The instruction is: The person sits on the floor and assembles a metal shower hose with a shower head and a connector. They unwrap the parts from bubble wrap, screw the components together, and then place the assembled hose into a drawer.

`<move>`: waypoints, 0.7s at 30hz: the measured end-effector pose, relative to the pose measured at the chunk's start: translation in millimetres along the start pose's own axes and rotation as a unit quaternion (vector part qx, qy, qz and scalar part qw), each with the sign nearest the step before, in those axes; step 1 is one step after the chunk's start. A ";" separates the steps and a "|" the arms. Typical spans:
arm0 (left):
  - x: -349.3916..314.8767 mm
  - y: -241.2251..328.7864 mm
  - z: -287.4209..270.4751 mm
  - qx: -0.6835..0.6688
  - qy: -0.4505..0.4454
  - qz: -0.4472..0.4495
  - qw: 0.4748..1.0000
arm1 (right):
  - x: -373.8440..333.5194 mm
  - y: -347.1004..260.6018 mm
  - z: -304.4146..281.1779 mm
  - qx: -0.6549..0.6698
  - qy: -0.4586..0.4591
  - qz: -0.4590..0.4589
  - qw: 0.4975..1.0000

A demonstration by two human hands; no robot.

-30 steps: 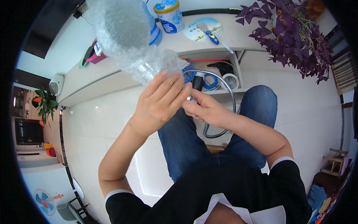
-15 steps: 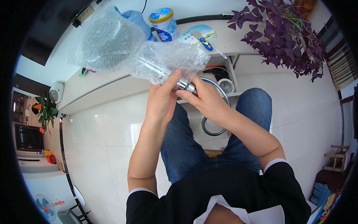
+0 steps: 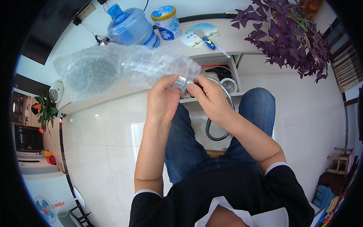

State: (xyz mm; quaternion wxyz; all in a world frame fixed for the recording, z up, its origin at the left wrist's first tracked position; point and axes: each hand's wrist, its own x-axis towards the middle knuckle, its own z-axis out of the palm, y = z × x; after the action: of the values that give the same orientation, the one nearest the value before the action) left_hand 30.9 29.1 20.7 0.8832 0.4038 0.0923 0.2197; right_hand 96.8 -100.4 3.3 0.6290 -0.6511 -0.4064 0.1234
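From my end: left hand [image 3: 163, 99] grips the bubble wrap [image 3: 90, 72] with the thumb on top, fingers hidden behind. Right hand [image 3: 211, 97] pinches the shiny metal end [image 3: 183, 81]; I can't make out every fingertip. The wrapped piece is held up by the front edge of the cabinet [image 3: 247, 42], bulky part to the left. Hose [image 3: 216, 138] loops below the right hand. Toward the cabinet's back edge I note bottle [image 3: 129, 28] and tin [image 3: 166, 25]; scraper [image 3: 208, 43] on round mat [image 3: 189, 39], right of the tin.
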 end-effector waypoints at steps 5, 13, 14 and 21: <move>2.4 -4.2 -5.2 -0.065 -0.017 0.042 0.997 | -0.4 -0.1 6.2 0.067 -0.032 0.039 0.996; 2.3 -1.3 -1.1 0.137 -0.046 0.122 0.982 | 3.9 4.3 11.9 0.123 -0.026 0.025 0.992; -0.6 -1.0 -0.6 0.219 -0.007 0.143 0.965 | 4.2 6.0 12.1 0.117 -0.032 0.032 0.992; -10.3 31.1 10.8 -0.018 0.023 0.089 0.996 | 0.4 5.6 17.2 -0.052 0.034 -0.040 0.997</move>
State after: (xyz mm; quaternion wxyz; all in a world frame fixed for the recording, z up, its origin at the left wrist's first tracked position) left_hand 15.7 35.0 51.0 0.8649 0.3894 0.0726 0.3084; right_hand 87.6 -87.1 -4.8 0.6124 -0.6695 -0.4168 0.0548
